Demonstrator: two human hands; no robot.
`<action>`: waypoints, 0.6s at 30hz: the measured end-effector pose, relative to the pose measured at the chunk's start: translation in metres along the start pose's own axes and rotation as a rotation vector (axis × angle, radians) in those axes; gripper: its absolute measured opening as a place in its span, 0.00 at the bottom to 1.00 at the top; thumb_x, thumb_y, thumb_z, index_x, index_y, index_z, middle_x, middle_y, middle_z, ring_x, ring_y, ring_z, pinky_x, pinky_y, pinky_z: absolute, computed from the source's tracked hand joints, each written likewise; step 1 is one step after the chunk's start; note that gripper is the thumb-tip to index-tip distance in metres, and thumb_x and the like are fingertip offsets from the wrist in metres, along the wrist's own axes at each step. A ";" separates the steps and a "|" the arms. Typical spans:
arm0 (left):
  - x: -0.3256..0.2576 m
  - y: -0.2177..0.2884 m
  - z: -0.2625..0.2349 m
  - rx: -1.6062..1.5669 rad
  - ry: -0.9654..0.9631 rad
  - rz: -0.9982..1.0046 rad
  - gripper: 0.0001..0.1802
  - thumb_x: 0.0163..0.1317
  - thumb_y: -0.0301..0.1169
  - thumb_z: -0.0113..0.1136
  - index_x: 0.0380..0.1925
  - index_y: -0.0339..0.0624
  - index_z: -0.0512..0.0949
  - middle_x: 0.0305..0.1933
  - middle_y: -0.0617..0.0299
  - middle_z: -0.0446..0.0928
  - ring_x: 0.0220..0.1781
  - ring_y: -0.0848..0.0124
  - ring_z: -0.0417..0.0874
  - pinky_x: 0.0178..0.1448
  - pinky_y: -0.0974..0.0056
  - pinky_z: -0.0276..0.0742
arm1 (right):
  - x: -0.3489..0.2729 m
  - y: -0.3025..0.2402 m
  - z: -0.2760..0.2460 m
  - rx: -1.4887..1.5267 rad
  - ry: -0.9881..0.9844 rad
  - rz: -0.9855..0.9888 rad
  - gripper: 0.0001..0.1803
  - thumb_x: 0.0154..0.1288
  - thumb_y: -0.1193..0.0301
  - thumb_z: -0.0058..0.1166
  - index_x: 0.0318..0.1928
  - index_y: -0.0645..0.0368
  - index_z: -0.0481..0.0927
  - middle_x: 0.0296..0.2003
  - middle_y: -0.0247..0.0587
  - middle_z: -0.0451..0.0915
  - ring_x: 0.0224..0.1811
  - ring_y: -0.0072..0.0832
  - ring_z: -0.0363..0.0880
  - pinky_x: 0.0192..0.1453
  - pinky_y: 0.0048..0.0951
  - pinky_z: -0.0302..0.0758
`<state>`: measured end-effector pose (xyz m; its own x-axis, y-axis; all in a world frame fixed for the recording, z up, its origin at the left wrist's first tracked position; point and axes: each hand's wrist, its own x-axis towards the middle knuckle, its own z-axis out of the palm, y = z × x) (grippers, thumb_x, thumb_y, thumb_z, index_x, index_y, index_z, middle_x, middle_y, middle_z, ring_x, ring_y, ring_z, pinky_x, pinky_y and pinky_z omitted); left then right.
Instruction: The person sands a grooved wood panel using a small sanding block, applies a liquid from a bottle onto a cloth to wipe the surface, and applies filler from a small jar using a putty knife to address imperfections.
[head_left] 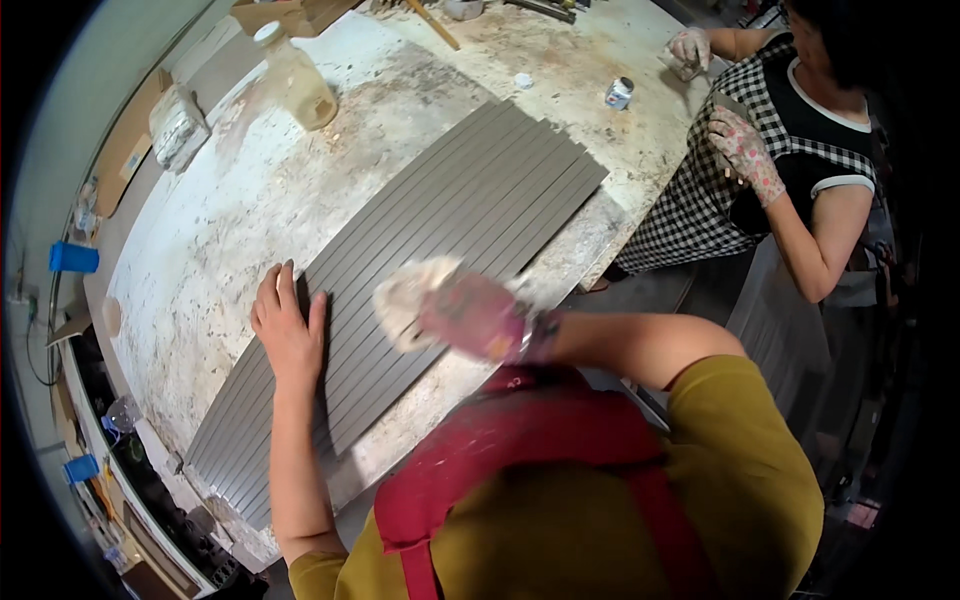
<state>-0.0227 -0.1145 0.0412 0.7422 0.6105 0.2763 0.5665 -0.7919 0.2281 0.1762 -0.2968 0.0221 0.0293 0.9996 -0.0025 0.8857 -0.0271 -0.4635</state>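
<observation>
Grooved panel [440, 240] was flat grey with darker parallel lines. Worktable [250, 200] was off-white, mottled with brown stains. Right hand [470, 315] wore a pink patterned glove and held a cream rag [405, 295]. Left hand [288, 325] was bare. Apron [520, 450] was red over a mustard shirt [740, 470]. Co-worker's apron [700, 190] was black-and-white checked.

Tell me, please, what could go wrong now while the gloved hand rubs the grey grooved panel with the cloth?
1. The grey grooved panel seems to reach past the table's near edge; only the bare left hand presses it flat, so it might slip or tip.
2. The right hand with its cloth is blurred from fast motion, so it could miss grooves or strike the left fingers.
</observation>
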 end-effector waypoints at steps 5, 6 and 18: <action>-0.091 0.020 -0.045 -0.004 -0.289 0.187 0.48 0.52 0.54 0.63 0.67 0.36 0.59 0.74 0.46 0.52 0.74 0.47 0.53 0.73 0.43 0.45 | -0.040 0.090 -0.079 -0.339 0.271 0.510 0.13 0.59 0.73 0.50 0.46 0.61 0.74 0.43 0.54 0.78 0.36 0.41 0.81 0.42 0.42 0.78; -0.106 0.019 -0.041 0.017 -0.357 0.184 0.49 0.50 0.53 0.65 0.66 0.37 0.60 0.74 0.46 0.51 0.74 0.48 0.53 0.72 0.41 0.46 | -0.037 0.077 -0.066 -0.320 0.222 0.534 0.11 0.60 0.74 0.49 0.44 0.61 0.74 0.41 0.54 0.78 0.35 0.42 0.80 0.40 0.43 0.78; -0.119 0.021 -0.032 0.036 -0.399 0.164 0.46 0.50 0.47 0.67 0.65 0.34 0.61 0.74 0.45 0.51 0.75 0.48 0.51 0.73 0.41 0.44 | -0.035 0.095 -0.066 -0.312 0.379 0.533 0.15 0.62 0.67 0.50 0.49 0.54 0.76 0.39 0.48 0.81 0.39 0.42 0.82 0.43 0.43 0.78</action>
<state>-0.1106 -0.2028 0.0429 0.8996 0.4297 -0.0782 0.4367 -0.8821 0.1766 0.2897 -0.3349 0.0369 0.6026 0.7785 0.1756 0.7955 -0.5685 -0.2099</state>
